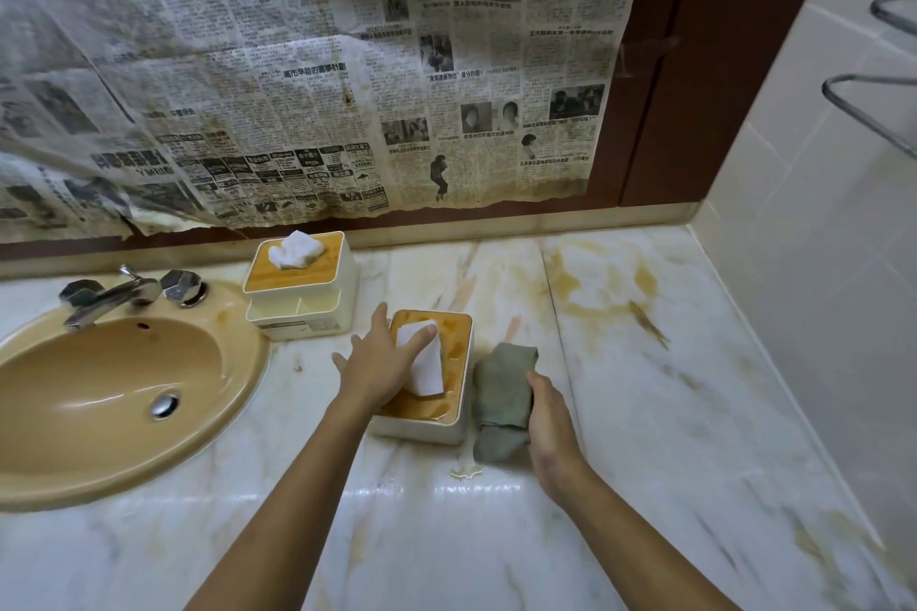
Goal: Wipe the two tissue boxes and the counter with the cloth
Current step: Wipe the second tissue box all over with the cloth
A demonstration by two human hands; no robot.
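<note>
Presses the left hand (pixel 382 362), fingers straight and spread, on the orange lid of the near tissue box (pixel 459 337); grips the grey-green cloth (pixel 502 392) in the curled right hand (pixel 551 427), just beside that box's right wall. Farther back, next to the tan sink (pixel 99 387), the far tissue box (pixel 302 298). White marble counter (pixel 670 437) blotched yellow-brown toward the back corner, below stained newspaper (pixel 297 65) and beside pale wall tiles (pixel 818 263).

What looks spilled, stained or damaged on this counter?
Yellow-brown stains spread over the counter at its right rear. A small yellowish puddle lies just in front of the near tissue box and the cloth; that box's lid looks wet. The newspaper behind is torn and stained along its bottom edge.
</note>
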